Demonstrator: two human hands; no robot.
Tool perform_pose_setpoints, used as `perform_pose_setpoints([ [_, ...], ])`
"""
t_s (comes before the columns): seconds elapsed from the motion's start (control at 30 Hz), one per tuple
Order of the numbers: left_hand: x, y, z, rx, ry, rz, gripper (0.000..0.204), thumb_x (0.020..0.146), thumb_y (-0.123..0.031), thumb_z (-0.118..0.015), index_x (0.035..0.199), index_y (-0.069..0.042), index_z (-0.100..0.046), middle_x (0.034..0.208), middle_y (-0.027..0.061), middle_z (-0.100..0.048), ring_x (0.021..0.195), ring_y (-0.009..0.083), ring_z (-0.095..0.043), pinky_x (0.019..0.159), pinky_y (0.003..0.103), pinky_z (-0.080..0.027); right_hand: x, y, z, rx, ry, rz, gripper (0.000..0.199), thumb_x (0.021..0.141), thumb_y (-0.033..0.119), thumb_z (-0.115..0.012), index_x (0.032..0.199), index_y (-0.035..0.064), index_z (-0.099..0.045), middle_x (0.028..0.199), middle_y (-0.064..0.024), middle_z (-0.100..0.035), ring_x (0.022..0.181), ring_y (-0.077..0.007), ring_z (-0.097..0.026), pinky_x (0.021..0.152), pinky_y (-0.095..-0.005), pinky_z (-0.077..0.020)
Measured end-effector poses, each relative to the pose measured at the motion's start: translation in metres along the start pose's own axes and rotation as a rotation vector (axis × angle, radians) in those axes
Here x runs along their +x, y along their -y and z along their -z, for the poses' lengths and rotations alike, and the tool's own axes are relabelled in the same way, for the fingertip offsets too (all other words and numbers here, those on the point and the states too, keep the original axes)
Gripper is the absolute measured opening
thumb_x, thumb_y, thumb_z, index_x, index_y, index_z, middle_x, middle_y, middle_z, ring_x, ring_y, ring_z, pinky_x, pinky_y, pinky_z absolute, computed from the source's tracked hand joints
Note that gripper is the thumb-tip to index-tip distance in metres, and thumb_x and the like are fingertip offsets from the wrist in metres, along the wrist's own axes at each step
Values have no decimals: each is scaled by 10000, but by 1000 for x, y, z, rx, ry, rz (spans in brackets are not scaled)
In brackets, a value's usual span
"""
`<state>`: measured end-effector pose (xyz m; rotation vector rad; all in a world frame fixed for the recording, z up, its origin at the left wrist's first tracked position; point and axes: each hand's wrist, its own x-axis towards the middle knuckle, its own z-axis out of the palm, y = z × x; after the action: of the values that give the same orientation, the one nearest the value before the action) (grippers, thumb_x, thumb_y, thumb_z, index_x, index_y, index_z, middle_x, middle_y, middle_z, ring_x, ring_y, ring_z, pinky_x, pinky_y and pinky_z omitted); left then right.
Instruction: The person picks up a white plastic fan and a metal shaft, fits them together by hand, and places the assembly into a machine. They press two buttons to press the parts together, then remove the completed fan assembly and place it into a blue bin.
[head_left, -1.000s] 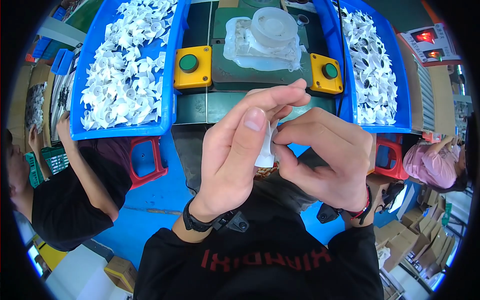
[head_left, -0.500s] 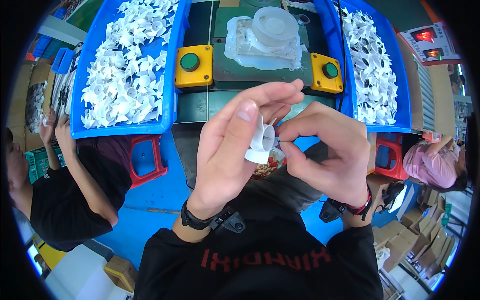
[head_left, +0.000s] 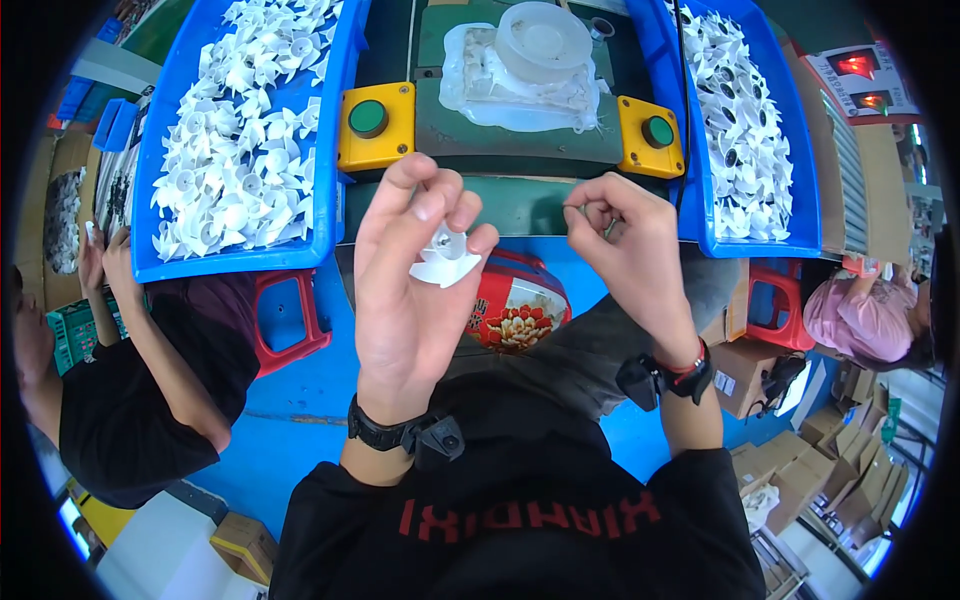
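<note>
Head view, change: our hands have come apart; half a second ago both pinched the piece together.
Left hand [head_left: 405, 300]: fingers curled round the white fan wheel [head_left: 443, 262], held above our lap.
Right hand [head_left: 625, 250]: closed in a pinch; we can't tell on what.
Meaning: likely the joint step is finished.
Nearby: blue bin [head_left: 160, 265] of wheels, left.

A round red container [head_left: 515, 300] with a flower-patterned label is seen below the hands. Brown cardboard boxes [head_left: 800, 480] are stacked at lower right, another [head_left: 240, 545] at lower left. A white sign with red panels [head_left: 862, 78] is mounted upper right.
</note>
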<state>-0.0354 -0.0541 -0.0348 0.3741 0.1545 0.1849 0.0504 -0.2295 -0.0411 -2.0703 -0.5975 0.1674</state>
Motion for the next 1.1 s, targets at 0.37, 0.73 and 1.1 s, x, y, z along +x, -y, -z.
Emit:
perform_pose_setpoints([
  [0.37,-1,-1,8,22,-76,-15,415,870,-13,-527,1268,-88,-436,1185,134,-494,1176,267,-496,986,419,-430,3,-33,-18,-238,-23,112,103,768,-49,-688,858,-34,-641,602,-48,-486,518,-114,-436,490,-268,-366],
  [0.73,13,8,-3,84,155,-11,450,928,-86,-456,1371,-88,-373,1476,271,-355,1427,451,-245,1152,553,-274,-18,27,-6,34,-141,101,203,767,-12,-731,958,-15,-662,888,-79,-623,657,-131,-571,554,-227,-458],
  [1.1,45,17,-35,241,171,9,422,966,-174,-432,1366,-61,-359,1422,234,-432,1336,349,-424,1076,419,-371,16,39,3,126,-267,412,366,716,17,-774,1069,25,-681,1083,-126,-654,941,-224,-654,686,-282,-536],
])
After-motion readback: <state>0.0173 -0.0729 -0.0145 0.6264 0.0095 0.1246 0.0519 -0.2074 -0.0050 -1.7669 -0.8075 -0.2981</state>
